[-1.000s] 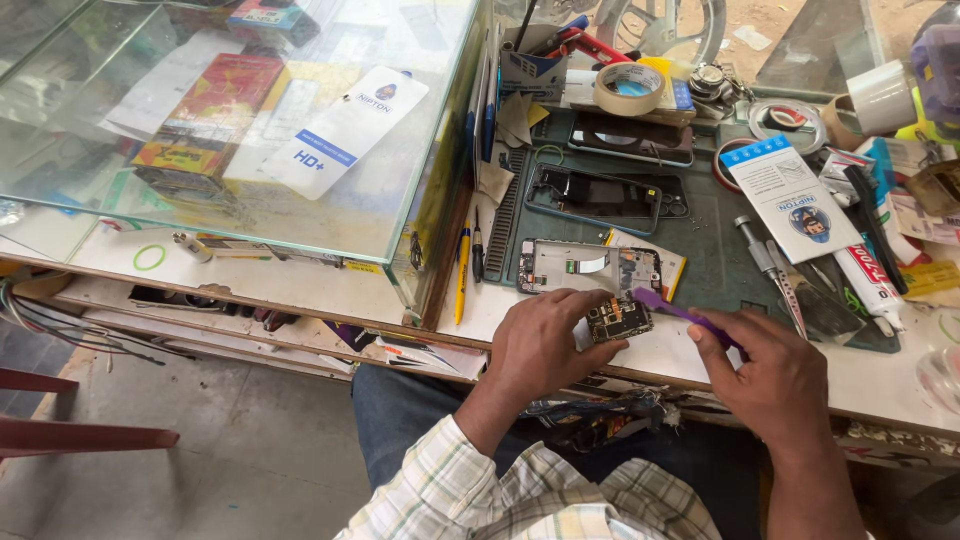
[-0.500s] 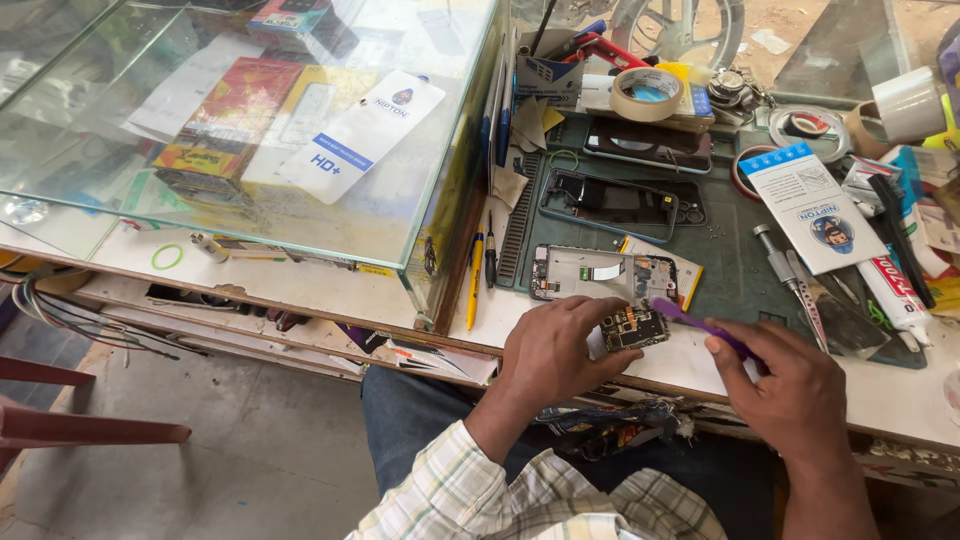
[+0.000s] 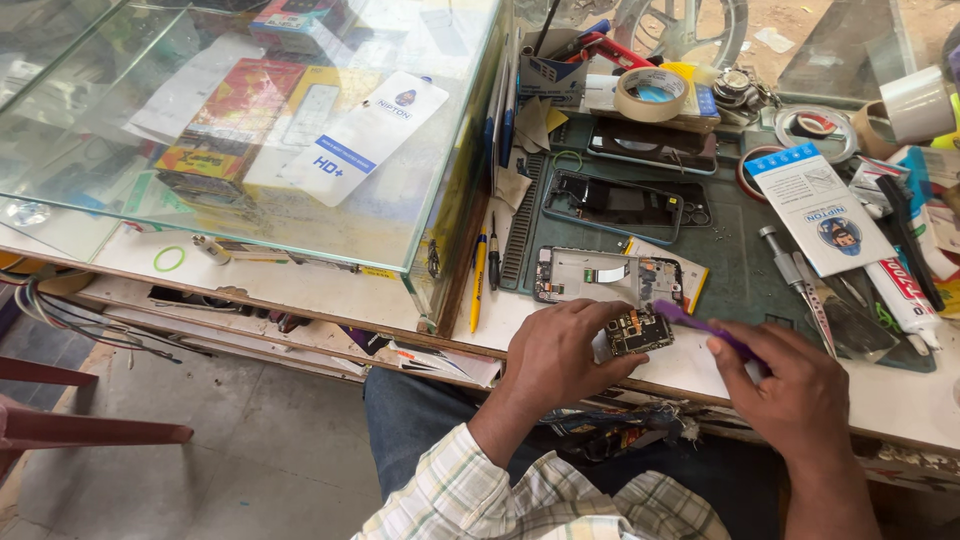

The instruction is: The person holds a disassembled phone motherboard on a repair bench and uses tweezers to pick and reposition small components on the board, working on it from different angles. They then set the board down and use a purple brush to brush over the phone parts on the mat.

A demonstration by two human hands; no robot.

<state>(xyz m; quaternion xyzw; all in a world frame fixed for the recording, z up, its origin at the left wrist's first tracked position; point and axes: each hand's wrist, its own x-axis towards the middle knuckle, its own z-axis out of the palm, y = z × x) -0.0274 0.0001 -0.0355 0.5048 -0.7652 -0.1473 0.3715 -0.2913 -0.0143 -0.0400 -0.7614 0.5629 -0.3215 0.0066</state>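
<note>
Seemingly pinched circuit board, purple tool touching

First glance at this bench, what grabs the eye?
The left hand pins a small circuit board at the bench's front edge, and the right hand points a purple tool at it. Just behind lies an opened phone on a green mat. A glass case fills the left.
</note>
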